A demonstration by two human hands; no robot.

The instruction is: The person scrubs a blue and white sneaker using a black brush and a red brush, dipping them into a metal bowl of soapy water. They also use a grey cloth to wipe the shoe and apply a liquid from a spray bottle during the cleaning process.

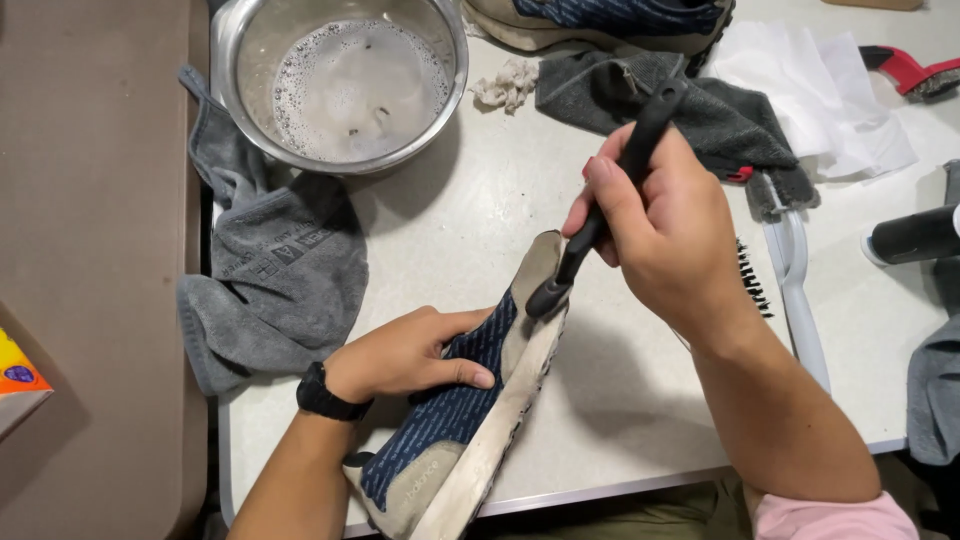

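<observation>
Far left we've got a colourful box corner [18, 375] poking in at the edge, off the bench [440, 230]. Next a grey towel [270, 270] bunched up on the bench's left side, w/ a steel bowl [340, 80] sitting partly on it, soapy water and foam inside.

Our left hand [410, 352], watch [322, 393] on the wrist, is clamped on the shoe [465, 410]: fingers over the blue knit upper, thumb along the side. The shoe lies on its side near the front edge of the bench, toe pointing up and away from us, pale sole facing right, heel hanging at the bench edge.

Our right hand [665, 225] is closed round the black handle of a brush [600, 210], held kinda like a pen, handle slanting up to the right. The brush head is down on the toe end of the shoe, touching where the tan toe cap meets the sole.

Behind that, a small rag [508, 85], a dark grey cloth [720, 115] and a 2nd shoe [600, 22] at the top edge. Just right of our wrist lies a white-handled brush [795, 290], bristles partly hidden by the hand. Further right, white paper [815, 90], a red brush [915, 72] top corner, a black cylinder thing [915, 235] w/ a white end, can't tell what it is, and more grey cloth [935, 390] at the far right edge.
</observation>
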